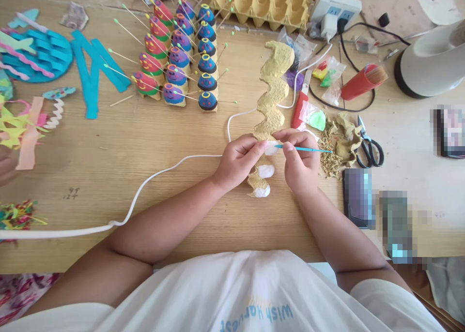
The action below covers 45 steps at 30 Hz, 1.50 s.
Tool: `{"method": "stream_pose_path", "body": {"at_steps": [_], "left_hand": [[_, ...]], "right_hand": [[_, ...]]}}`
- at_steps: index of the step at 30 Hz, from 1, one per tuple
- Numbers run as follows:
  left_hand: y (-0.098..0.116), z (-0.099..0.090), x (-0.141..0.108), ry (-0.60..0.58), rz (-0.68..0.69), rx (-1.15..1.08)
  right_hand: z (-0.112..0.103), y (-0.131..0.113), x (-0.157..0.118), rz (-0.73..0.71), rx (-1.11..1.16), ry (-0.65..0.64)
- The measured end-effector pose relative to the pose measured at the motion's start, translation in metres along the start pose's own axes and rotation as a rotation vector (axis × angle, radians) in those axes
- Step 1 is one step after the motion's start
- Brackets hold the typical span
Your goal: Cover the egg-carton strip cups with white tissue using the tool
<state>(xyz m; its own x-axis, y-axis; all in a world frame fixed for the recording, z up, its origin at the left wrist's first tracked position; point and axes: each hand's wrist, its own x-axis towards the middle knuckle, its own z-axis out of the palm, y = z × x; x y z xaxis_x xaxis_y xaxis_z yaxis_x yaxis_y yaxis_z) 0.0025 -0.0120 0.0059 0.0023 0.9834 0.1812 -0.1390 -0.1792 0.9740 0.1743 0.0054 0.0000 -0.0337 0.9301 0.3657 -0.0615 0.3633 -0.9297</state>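
A wavy strip of yellow-brown egg carton (273, 87) runs away from me over the wooden table. White clay patches (266, 171) cover two of its nearer bumps, and a third white patch lies between my hands. My left hand (240, 160) pinches the strip's left edge, its thumb on the white patch. In my right hand (301, 160) is a thin blue stick tool (308, 149), its tip touching that patch. The right fingertips also rest near the strip. What the left fingers do beneath the strip is hidden.
Painted egg-carton caterpillars (176, 56) with pin feelers stand at the back left. Scissors (368, 145), carton scraps (341, 143) and a red-handled cutter (300, 110) lie right of my hands. A white cable (156, 173) crosses the left side. Another person's hand (5, 165) shows at far left.
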Motion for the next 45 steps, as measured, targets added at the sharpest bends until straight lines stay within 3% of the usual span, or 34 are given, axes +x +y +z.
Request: {"method": "stream_pose_path", "body": {"at_steps": [23,45], "left_hand": [[-0.0001,-0.0003,-0.0005,-0.006,0.004,-0.015],[-0.0002,-0.0002,-0.0008,-0.013,0.030,-0.017]], "right_hand": [[-0.0009,0.0031,-0.0003,-0.061,0.038,-0.004],[0.0004,0.0011,0.0002,-0.015,-0.004,0.008]]}}
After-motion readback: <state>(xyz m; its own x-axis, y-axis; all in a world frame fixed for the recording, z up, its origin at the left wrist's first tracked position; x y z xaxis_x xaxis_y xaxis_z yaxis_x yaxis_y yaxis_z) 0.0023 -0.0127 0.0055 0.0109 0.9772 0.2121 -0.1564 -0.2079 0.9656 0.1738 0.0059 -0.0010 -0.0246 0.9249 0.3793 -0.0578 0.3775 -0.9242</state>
